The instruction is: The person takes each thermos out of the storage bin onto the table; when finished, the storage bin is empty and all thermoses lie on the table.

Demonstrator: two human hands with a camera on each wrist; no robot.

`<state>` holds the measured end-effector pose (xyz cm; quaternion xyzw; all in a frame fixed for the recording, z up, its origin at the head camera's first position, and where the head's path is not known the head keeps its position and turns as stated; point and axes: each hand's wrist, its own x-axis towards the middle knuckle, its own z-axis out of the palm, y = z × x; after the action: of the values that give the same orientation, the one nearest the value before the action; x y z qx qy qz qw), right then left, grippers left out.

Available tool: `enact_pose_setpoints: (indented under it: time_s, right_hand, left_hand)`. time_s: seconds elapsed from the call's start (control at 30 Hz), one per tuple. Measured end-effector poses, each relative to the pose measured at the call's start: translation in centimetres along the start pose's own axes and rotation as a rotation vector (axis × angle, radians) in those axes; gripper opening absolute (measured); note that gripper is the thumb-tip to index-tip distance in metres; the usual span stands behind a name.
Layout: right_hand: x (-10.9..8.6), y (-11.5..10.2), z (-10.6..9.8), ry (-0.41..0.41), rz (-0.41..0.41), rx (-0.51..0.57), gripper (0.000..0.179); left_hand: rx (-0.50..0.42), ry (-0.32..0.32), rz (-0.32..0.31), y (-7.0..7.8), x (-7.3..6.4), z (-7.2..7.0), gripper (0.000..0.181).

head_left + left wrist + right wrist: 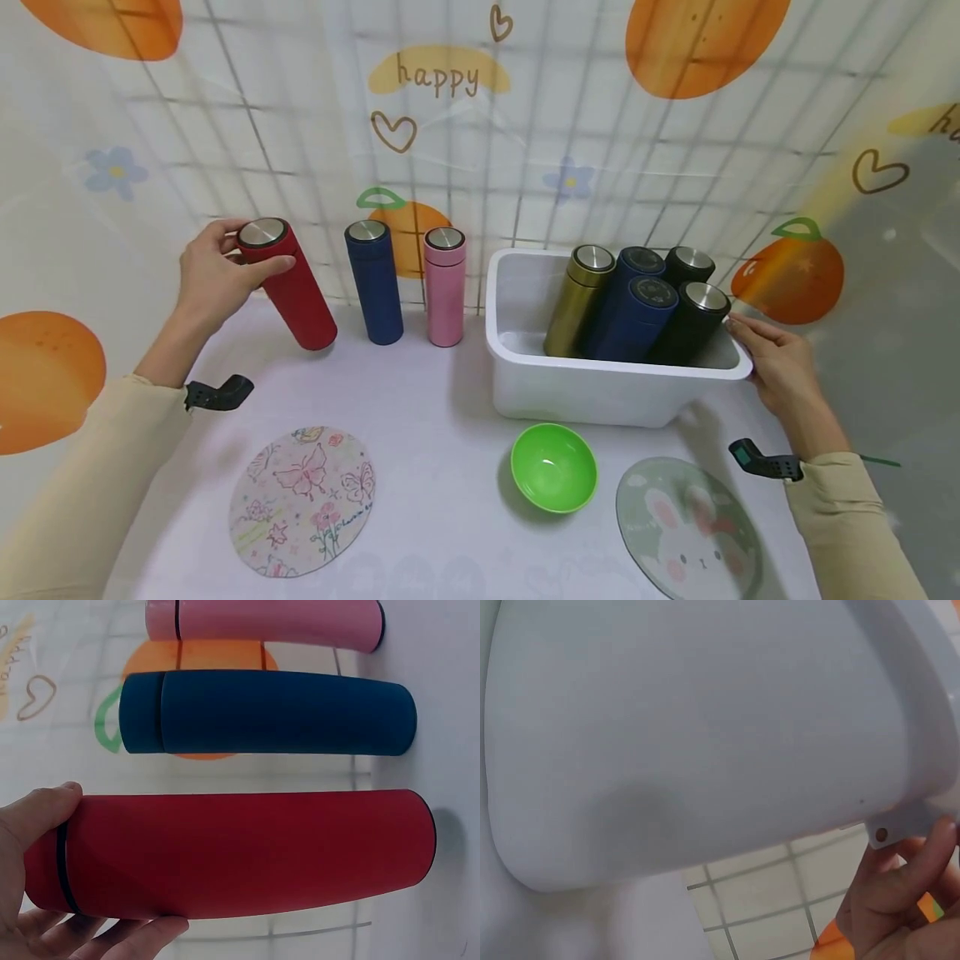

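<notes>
My left hand (217, 275) grips a red thermos bottle (296, 292) around its top, thumb on one side and fingers on the other. The bottle leans, lid to the left, and its base looks slightly off the table, with a shadow beside it in the left wrist view. To its right a blue thermos bottle (375, 287) and a pink thermos bottle (446, 292) stand upright. My right hand (783, 367) pinches the rim at the right end of a white bin (577, 392); the right wrist view shows thumb and fingers on a holed tab there.
Inside the bin, a gold bottle (581, 300) and several blue and black bottles lean toward the right side. In front are a green bowl (553, 468), a butterfly-patterned round mat (303, 500) and a rabbit mat (686, 525). A printed curtain over a wire grid (517, 167) stands behind.
</notes>
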<state>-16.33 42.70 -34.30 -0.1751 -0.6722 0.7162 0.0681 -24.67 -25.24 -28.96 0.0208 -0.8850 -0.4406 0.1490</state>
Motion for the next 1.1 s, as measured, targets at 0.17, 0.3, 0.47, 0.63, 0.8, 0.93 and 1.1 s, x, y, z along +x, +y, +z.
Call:
enact_pose_setpoints:
  time_s: [0.17,0.3,0.47,0.63,0.8,0.93,1.1]
  right_hand:
    - [0.1,0.4,0.1,-0.013,-0.008,0.003,0.022]
    - [0.3,0.5,0.4,-0.012,-0.001,-0.011,0.028]
    - [0.3,0.3,0.4,-0.009,-0.001,-0.004,0.031]
    - [0.2,0.1,0.3,0.006,0.01,-0.011,0.037]
    - [0.1,-0.1,0.3,0.013,0.018,-0.003,0.044]
    - [0.0,-0.2,0.2,0.022,0.021,-0.011,0.046]
    - [0.1,-0.1,0.0,0.027,0.026,-0.022,0.049]
  left_hand:
    - [0.0,-0.005,-0.023,-0.9,0.6,0.4,0.082]
    - [0.036,-0.007,-0.026,-1.4,1.3,0.6,0.085]
    - [0.055,-0.026,-0.034,-1.4,2.8,1.1,0.087]
    - [0.046,-0.036,-0.04,-1.3,3.8,1.6,0.089]
    - [0.049,-0.037,-0.043,-1.1,4.4,2.2,0.089]
    - [0.048,-0.044,-0.044,-1.0,4.6,2.8,0.088]
    - [0.045,-0.056,-0.044,-1.4,4.7,3.4,0.085]
